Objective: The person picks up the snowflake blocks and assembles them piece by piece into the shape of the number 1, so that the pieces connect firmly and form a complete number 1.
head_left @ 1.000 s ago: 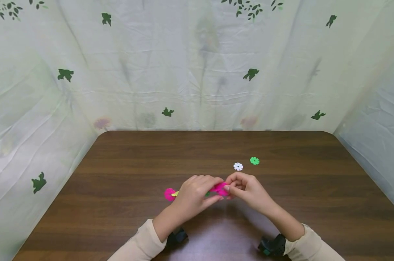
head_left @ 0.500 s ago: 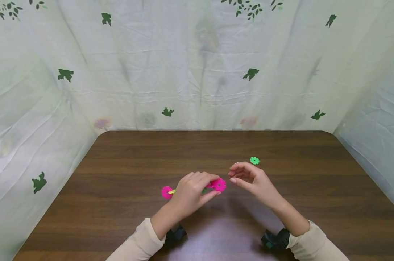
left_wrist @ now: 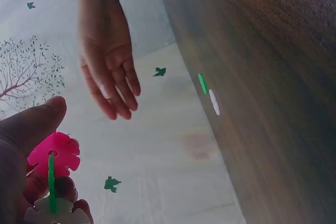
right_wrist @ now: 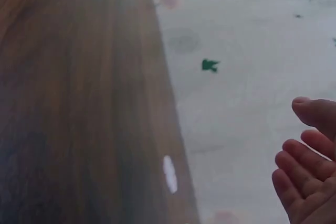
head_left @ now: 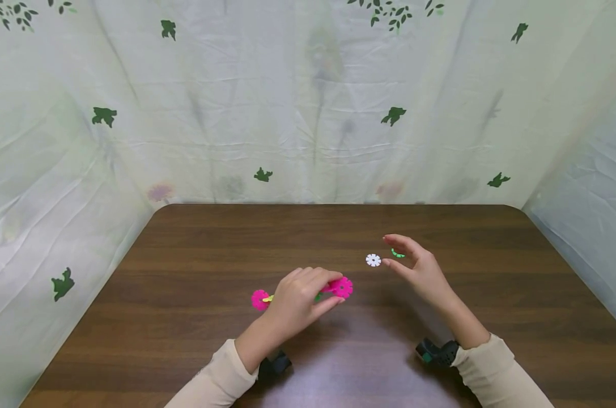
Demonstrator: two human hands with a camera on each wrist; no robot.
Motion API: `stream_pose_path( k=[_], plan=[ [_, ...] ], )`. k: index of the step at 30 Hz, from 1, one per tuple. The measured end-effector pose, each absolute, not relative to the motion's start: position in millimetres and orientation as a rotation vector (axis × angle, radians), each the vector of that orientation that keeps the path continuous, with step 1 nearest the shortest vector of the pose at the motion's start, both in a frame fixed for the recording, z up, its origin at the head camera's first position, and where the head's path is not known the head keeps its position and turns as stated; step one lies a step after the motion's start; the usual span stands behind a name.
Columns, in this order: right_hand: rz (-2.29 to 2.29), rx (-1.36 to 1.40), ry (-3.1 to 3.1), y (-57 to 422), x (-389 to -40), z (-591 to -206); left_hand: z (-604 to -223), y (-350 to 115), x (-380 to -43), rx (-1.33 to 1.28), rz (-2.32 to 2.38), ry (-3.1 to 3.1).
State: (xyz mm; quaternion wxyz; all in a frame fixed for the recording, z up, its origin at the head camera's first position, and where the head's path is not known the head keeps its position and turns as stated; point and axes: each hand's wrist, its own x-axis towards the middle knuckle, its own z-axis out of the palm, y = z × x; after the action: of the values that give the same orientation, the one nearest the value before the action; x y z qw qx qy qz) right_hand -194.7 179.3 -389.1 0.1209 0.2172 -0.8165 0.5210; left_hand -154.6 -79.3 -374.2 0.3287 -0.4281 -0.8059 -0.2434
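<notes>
My left hand (head_left: pixel 300 297) grips a chain of joined notched plastic discs above the table. A pink disc (head_left: pixel 342 287) sticks out past its fingertips, and another pink disc (head_left: pixel 259 300) with a yellow piece (head_left: pixel 268 298) shows at the other side. Within that grip the left wrist view shows a green disc (left_wrist: pixel 51 182) edge-on, slotted into a pink one (left_wrist: pixel 55 156), and a whitish disc (left_wrist: pixel 58 213) below. My right hand (head_left: pixel 421 269), holding nothing, has its fingers spread over a loose green disc (head_left: pixel 398 254), partly hiding it. Beside its thumb lies a loose white disc (head_left: pixel 373 260).
The brown wooden table (head_left: pixel 211 243) reaches back to a pale curtain (head_left: pixel 287 113) printed with green birds and leaves. Curtain cloth also hangs along the left and right sides. A dark camera is strapped at each wrist.
My right hand has let go of the pink disc end and moved away right and back, toward the loose discs. The left hand with the chain has shifted slightly left.
</notes>
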Motion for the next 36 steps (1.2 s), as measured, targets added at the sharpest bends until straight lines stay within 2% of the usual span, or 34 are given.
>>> stream_pose_path(
  k=[14, 27, 36],
  plan=[
    [1.430, 0.464, -2.467, 213.3, -222.8, -434.8, -376.2, -79.7, -156.5, -1.108, -0.626, -2.123],
    [1.297, 0.363, -2.687, 225.0, -233.2, -448.8, -377.2, -80.5, -158.0, -1.096, -0.614, -2.136],
    [1.150, 0.402, -2.809, 226.7, -239.2, -450.0, -378.4, -80.4, -158.7, -1.102, -0.609, -2.140]
  ],
)
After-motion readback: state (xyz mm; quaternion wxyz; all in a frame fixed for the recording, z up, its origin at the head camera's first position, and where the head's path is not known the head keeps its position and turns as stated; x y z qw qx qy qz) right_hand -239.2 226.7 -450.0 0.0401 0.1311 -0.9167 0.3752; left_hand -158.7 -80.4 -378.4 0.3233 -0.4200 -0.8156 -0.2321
